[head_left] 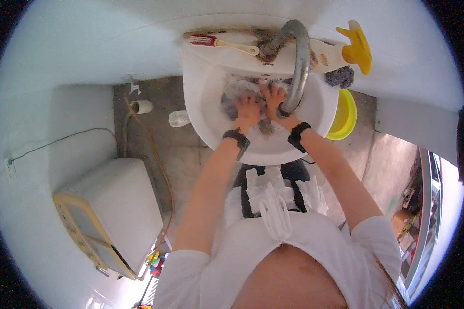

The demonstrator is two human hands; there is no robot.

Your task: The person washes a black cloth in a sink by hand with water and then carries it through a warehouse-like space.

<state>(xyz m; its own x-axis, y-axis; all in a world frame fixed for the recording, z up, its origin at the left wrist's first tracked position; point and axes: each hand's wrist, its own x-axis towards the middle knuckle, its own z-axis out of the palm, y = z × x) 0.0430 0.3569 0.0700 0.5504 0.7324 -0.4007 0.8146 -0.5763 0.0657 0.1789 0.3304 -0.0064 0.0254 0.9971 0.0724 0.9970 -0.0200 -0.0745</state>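
inside the washbasin (pixel 201 118), the dark sudsy bundle (pixel 227 107), apparently cloth, should handle soft, slippery and water-heavy, best gathered by a thick fold near the washbasin's middle, where the left hand (pixel 248 112) and right hand (pixel 276 101) rest over it with fingers splayed, unclenched.

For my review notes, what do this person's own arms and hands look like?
Short white sleeves leave both forearms bare. A black wristband circles each wrist. The left hand and right hand look ungloved.
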